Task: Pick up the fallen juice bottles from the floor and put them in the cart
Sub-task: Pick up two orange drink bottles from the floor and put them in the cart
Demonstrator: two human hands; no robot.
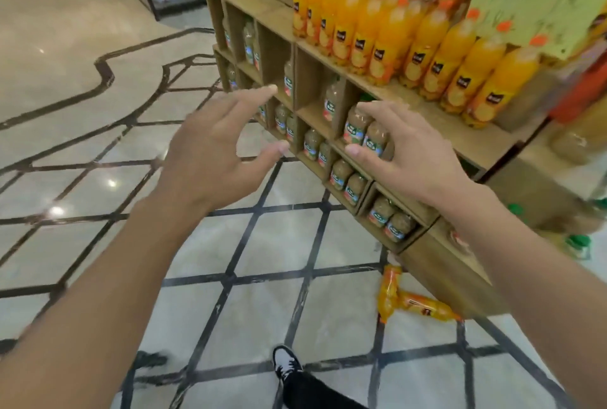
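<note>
Two fallen juice bottles (407,303), both hands empty

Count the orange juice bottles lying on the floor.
2. One bottle lies at the display stand's foot; a second bottle lies across it, partly hidden behind the right forearm. More may be hidden there.

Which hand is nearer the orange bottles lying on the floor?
Right. The right hand is raised above the fallen orange bottles, its forearm passing just over them; the left hand hangs farther off to their left. Both hands are empty.
</note>
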